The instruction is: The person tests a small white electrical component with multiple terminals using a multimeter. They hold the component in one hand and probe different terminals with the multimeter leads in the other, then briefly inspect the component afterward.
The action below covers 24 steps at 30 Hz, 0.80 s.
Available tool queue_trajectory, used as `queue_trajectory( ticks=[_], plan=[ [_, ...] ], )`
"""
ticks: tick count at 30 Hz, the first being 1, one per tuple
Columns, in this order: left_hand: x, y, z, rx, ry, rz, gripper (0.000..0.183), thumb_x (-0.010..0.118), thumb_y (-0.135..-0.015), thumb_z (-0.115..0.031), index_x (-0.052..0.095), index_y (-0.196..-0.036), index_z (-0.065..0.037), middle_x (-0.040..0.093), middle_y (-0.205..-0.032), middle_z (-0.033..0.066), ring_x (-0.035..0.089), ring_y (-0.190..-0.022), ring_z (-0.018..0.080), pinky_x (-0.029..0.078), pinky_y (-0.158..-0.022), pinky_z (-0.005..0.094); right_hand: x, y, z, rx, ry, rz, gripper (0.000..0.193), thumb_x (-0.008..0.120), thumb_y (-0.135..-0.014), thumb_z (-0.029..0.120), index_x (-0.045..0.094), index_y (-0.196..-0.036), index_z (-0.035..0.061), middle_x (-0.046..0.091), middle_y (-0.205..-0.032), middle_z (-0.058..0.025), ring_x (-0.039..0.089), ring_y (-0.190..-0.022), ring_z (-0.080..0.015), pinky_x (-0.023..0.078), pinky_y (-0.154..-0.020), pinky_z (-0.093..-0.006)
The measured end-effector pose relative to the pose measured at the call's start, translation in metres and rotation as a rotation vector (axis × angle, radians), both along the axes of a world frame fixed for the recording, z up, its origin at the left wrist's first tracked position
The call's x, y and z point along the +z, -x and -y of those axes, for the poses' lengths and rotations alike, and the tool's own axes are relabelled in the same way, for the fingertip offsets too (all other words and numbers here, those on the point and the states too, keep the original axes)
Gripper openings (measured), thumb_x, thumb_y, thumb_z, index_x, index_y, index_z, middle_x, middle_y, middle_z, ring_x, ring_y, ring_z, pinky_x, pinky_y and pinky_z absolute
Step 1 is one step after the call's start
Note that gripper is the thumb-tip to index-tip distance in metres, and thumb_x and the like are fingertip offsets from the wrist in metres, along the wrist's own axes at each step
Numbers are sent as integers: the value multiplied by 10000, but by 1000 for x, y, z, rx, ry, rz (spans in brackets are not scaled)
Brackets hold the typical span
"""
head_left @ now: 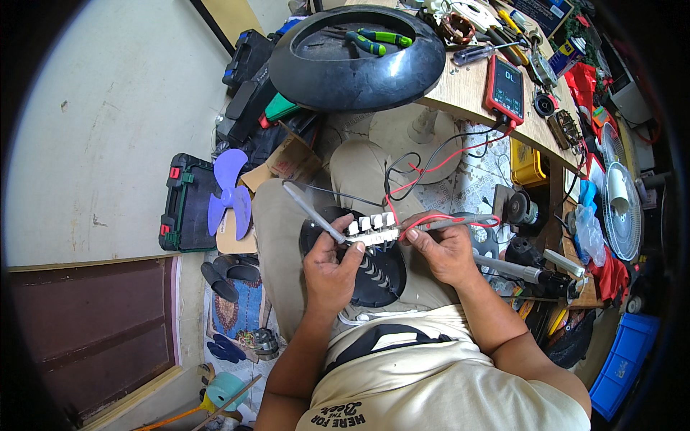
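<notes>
My left hand [332, 271] is closed on a white push-button switch block [372, 234] with several white keys along its top. A grey test probe [309, 207] with a black lead also runs into that hand and slants up to the left. My right hand [444, 253] grips a second grey test probe [440, 223], the one with the red lead, close to the block's right end. Whether its tip touches a contact is too small to tell. Both leads run up to a red multimeter [505, 90] on the table. Below the hands, a round black fan base [392, 287] rests in my lap.
A large black ring-shaped basin [352, 90] with green-handled pliers [370, 47] stands ahead. The wooden table [460, 82] holds a screwdriver [474, 54] and motor parts. A purple fan blade [228, 192] leans by a black toolbox [185, 205] at left. A blue crate [624, 366] stands right.
</notes>
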State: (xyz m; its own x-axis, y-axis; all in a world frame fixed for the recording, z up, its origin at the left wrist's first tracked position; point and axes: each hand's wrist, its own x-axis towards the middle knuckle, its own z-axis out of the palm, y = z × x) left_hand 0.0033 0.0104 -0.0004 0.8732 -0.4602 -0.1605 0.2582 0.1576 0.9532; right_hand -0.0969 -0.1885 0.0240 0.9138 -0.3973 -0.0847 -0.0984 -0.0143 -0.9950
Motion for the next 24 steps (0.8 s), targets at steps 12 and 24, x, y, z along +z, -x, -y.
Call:
queue_trajectory(
  ticks=[12,24],
  plan=[
    [3,1,2,31,29,42,661,693,-970,88,432,-1577,71,656,-1269,74,623,-1136,115,493,-1015,268,-3,1,2,0,30,-9,189,751,-1030,183,786,-1067,1,754,-928,-25,637,-858,-94,515,-783,-276],
    [1,0,-1,-11,-21,70,527,689,-965,89,562,-1476,72,687,-1267,75,628,-1141,112,496,-1012,273,-4,1,0,1,-24,-22,153,747,-1033,147,774,-1064,0,745,-939,-21,628,-856,-92,506,-784,-270]
  ],
)
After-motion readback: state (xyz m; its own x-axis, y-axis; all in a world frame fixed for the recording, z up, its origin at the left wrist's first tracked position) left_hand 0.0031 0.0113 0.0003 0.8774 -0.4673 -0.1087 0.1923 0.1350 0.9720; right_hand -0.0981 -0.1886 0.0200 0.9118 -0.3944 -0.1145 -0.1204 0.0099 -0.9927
